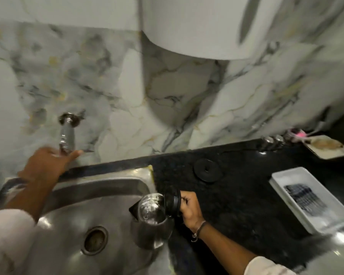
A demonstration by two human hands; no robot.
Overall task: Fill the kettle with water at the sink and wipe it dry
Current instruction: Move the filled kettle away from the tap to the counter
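Note:
A steel kettle (151, 229) with a black spout and its black lid (173, 203) flipped open hangs over the right side of the steel sink (99, 187). My right hand (189, 209) grips its handle at the sink's right edge. Water glints inside the kettle mouth. My left hand (48, 163) reaches up to the chrome wall tap (66, 133) and touches its lower end; motion blur hides whether the fingers close on it. No water stream shows from the tap.
The kettle's round black base (207, 170) sits on the black counter behind my right hand. A white tray (310, 199) with a dark cloth lies at right. Small steel pieces (272, 141) and a soap dish (326, 146) stand by the marble wall. The drain (94, 240) lies mid-sink.

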